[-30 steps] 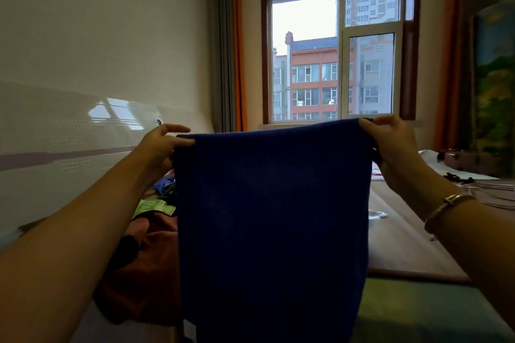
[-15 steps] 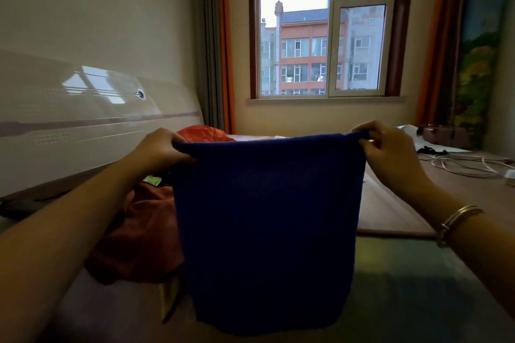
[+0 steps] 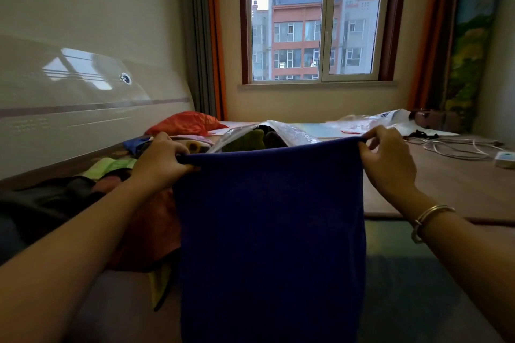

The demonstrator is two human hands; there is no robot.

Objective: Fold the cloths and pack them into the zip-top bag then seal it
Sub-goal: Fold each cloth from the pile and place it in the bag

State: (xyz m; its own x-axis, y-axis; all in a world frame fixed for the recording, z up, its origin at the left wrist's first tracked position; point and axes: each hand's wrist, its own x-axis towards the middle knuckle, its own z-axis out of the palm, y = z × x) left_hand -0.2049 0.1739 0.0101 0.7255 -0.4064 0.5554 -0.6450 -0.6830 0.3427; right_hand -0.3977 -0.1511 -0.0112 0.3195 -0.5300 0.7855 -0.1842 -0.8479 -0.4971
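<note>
Blue cloth [image 3: 271, 237] held up by its top corners over the bed [image 3: 451, 184].
The left hand [image 3: 161, 161] and right hand [image 3: 387, 159] each pinch a corner; the soft, matte rectangle hangs flat. Behind it lies a crinkled clear zip-top bag [image 3: 289, 131] holding dark cloths.
</note>
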